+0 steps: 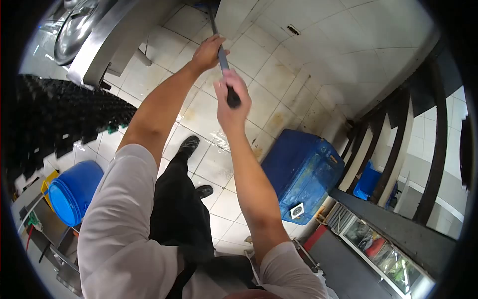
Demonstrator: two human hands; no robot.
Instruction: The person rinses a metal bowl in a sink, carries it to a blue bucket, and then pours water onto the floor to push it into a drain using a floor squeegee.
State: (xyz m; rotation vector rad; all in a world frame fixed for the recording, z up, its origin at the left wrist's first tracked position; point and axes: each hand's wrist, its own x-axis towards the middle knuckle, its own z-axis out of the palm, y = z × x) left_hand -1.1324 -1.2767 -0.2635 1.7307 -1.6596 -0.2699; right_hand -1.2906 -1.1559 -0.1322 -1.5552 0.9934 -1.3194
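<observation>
A long grey pole with a black end grip [222,61] runs from my hands up to the top edge of the view; its far end is too dark to make out. My left hand [208,53] is closed around the shaft, farther out. Nearer to me, my right hand [233,102] wraps the pole close to its black end and is slightly blurred. Both arms stretch forward over the white tiled floor [249,74], which shows wet shine and brownish stains.
To the right on the floor stands a large blue box [301,174], beside a dark slatted rack [393,154]. A steel counter [107,37] juts in at upper left, above a black studded mat or rack [59,119]. A blue drum [74,194] is at lower left.
</observation>
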